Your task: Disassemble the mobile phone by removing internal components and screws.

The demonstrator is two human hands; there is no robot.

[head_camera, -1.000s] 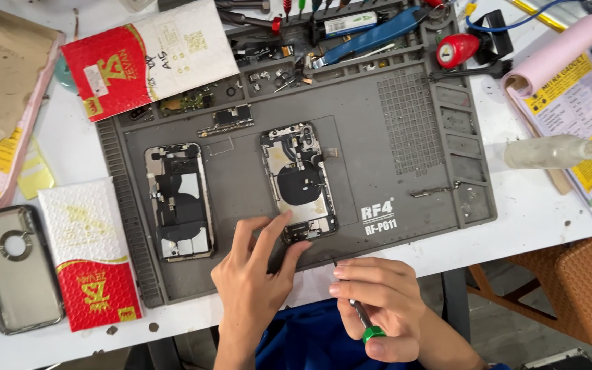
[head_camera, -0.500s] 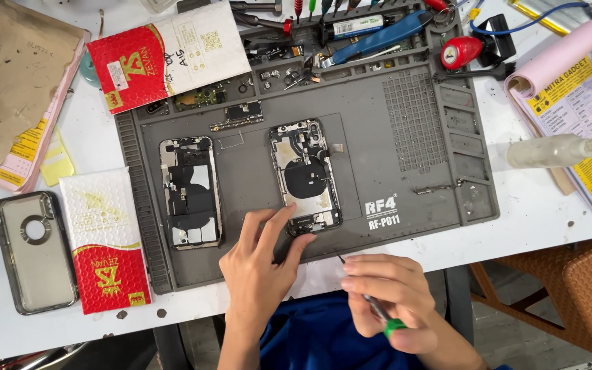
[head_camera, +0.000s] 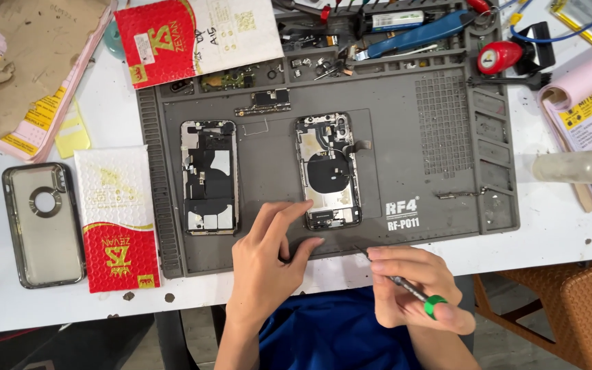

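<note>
Head view is showing the left hand [head_camera: 268, 264] lying open, fingertips touching the near end of the opened silver phone frame [head_camera: 328, 171] mid-mat. The right hand [head_camera: 412, 288] is gripping a green-capped thin screwdriver [head_camera: 405, 288]. A second stripped phone body [head_camera: 208, 177] is lying left; the grey rubber work mat [head_camera: 440, 137] is carrying both.

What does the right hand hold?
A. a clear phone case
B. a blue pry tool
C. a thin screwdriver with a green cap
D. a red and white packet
C: the right hand grips a thin screwdriver with a green end cap, its tip toward the mat.
</note>
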